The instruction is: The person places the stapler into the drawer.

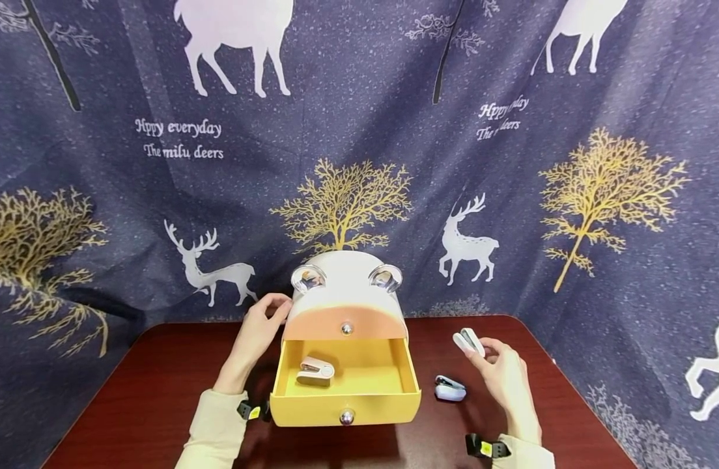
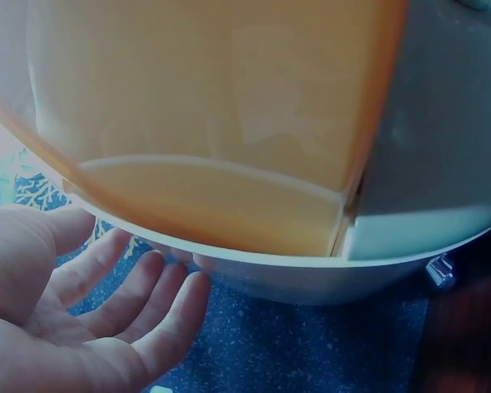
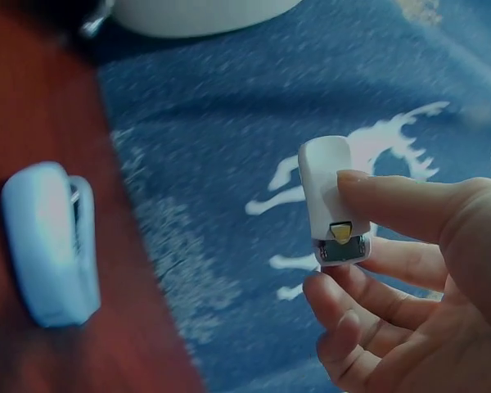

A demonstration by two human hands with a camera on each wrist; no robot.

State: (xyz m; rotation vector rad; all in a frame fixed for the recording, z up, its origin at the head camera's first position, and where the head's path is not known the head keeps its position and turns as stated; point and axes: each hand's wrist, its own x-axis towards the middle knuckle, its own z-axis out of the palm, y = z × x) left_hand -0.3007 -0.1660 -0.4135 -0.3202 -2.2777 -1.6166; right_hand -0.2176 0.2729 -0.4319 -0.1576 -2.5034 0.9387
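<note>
My right hand (image 1: 503,371) pinches a small white stapler (image 1: 469,341) between thumb and fingers, above the right side of the table. The right wrist view shows this stapler (image 3: 326,188) held upright. Below it on the table lies a light blue stapler (image 1: 450,389). A white drawer box (image 1: 348,280) with silver eye-like rings stands at the back. Its yellow lower drawer (image 1: 312,407) is pulled out, with a pale pink stapler (image 1: 315,371) lying inside at the left. My left hand (image 1: 261,332) is at the box's left side, its fingers (image 2: 176,319) loosely bent right by the wall.
The box's orange upper drawer (image 1: 318,324), with a silver knob, is closed. The dark red table (image 1: 178,391) has rounded back corners. Behind it hangs a blue cloth (image 1: 359,124) printed with deer and trees.
</note>
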